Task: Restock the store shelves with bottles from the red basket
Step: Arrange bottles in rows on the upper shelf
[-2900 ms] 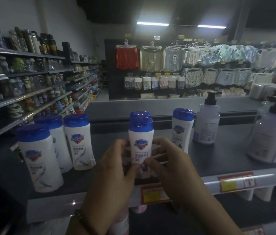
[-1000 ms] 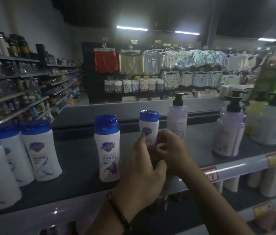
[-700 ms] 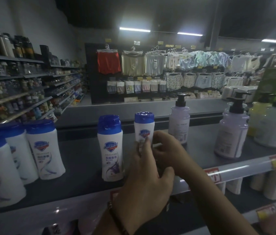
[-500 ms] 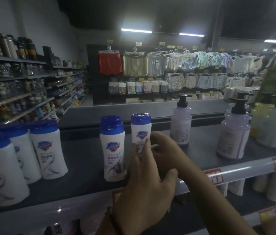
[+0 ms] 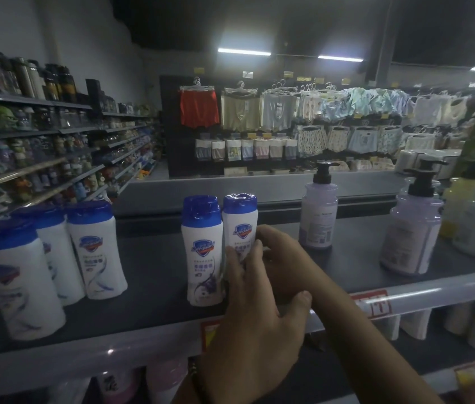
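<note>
A white bottle with a blue cap [image 5: 240, 225] stands upright on the dark shelf [image 5: 154, 275], touching a second identical bottle [image 5: 202, 252] on its left. My left hand [image 5: 253, 310] reaches up from below, its straight fingers pressed against the front of the right bottle and its thumb spread out to the right. My right hand [image 5: 283, 258] curls round that bottle's right side and lower part, which it hides. The red basket is not in view.
Three larger white blue-capped bottles [image 5: 96, 249] stand at the shelf's left end. Two lilac pump bottles [image 5: 318, 217] [image 5: 411, 234] and more pump bottles stand to the right. A price-tag rail [image 5: 423, 293] runs along the shelf front, with bottles [image 5: 414, 322] on the shelf below.
The bottle between my hands has slid left along the shelf until it touches the neighbouring bottle. Both hands moved with it.
</note>
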